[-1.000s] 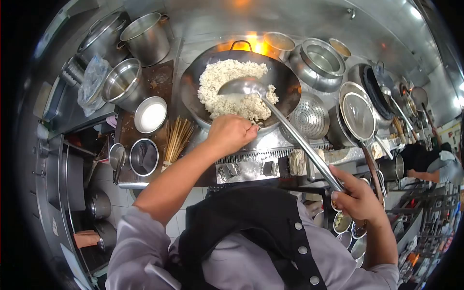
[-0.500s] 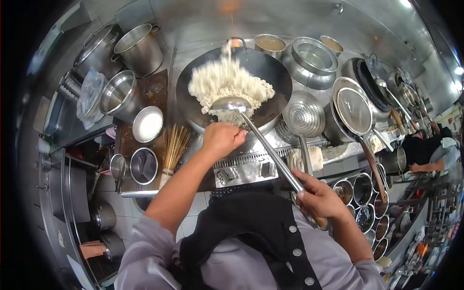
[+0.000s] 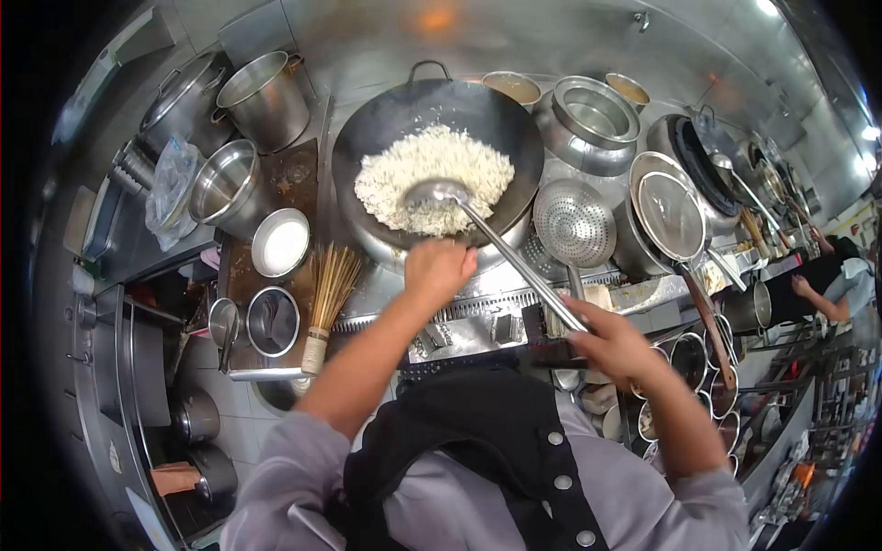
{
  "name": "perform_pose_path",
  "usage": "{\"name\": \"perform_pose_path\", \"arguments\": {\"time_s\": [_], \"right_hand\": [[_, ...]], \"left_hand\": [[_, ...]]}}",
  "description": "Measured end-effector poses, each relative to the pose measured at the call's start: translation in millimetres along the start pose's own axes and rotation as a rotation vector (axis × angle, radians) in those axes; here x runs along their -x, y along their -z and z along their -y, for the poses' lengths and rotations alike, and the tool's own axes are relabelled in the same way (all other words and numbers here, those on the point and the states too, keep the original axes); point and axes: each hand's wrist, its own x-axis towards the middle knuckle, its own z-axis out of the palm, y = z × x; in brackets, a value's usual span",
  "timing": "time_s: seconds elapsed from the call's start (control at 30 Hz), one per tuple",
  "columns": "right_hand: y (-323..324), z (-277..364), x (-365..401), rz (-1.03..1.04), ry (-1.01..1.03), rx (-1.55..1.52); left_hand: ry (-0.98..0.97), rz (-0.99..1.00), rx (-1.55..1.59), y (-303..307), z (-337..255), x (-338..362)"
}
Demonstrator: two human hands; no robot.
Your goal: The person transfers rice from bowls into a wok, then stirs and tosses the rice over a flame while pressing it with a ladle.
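Observation:
A large dark wok [image 3: 496, 115] sits on the stove, its far loop handle standing at the back. White rice [image 3: 436, 161] is spread in a mound in the middle of it. My left hand [image 3: 439, 272] is closed in a fist at the wok's near rim, where the near handle is hidden under my fingers. Wrapped round the long metal handle of a ladle [image 3: 519, 260] is my right hand [image 3: 611, 344]. The ladle's bowl rests in the near part of the rice, partly covering it.
Right of the wok lies a perforated strainer [image 3: 574, 220], with a lidded pot [image 3: 593, 138] behind. On the left are a bamboo brush [image 3: 331, 285], a white-filled bowl [image 3: 280, 243] and steel pots [image 3: 265, 106]. A co-worker's arm [image 3: 822, 298] shows far right.
The rice, in the air above the wok before, has dropped back into it. The wok's far side has risen in view, and my right hand has moved up and slightly right with the ladle.

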Motion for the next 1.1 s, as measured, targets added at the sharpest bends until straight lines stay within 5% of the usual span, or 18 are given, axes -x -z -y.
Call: {"name": "perform_pose_path", "arguments": {"time_s": [0.03, 0.1, 0.13, 0.23, 0.4, 0.5, 0.57, 0.63, 0.67, 0.7, 0.77, 0.83, 1.1], "right_hand": [[-20, -15, -23, -0.132, 0.196, 0.320], [-58, -50, -35, -0.315, 0.578, 0.478], [-53, -46, -21, -0.320, 0.592, 0.482], [-19, -18, 47, 0.074, -0.002, -0.280], [11, 26, 102, 0.155, -0.102, -0.254], [9, 29, 62, 0.082, -0.159, -0.027], [-22, -8, 5, 0.007, -0.062, -0.015], [-46, -54, -29, -0.344, 0.581, 0.538], [-44, -55, -14, -0.345, 0.586, 0.540], [-40, -50, 10, -0.269, 0.505, 0.373], [-33, -44, 50, -0.148, 0.403, 0.203], [-28, -39, 72, 0.003, 0.036, -0.164], [-34, -5, 39, 0.027, -0.033, -0.177]], "left_hand": [[-0.030, -0.007, -0.029, -8, -4, 21], [-0.108, 0.128, -0.016, -1, -9, 81], [-0.146, 0.171, 0.064, 17, -9, 102], [-0.176, 0.103, -0.051, 54, -7, 54], [-0.134, 0.120, 0.144, 75, 2, -11], [-0.180, 0.167, 0.154, 41, 10, -2], [-0.090, -0.033, -0.031, -5, 8, 15], [-0.168, 0.035, -0.014, -2, -3, 78], [-0.194, 0.013, 0.089, 9, -2, 99], [-0.220, -0.008, 0.189, 28, -3, 106], [-0.103, 0.200, -0.117, 60, -1, 59], [-0.153, 0.030, 0.053, 57, 27, 16], [-0.144, -0.058, 0.173, 15, 44, -21]]}}
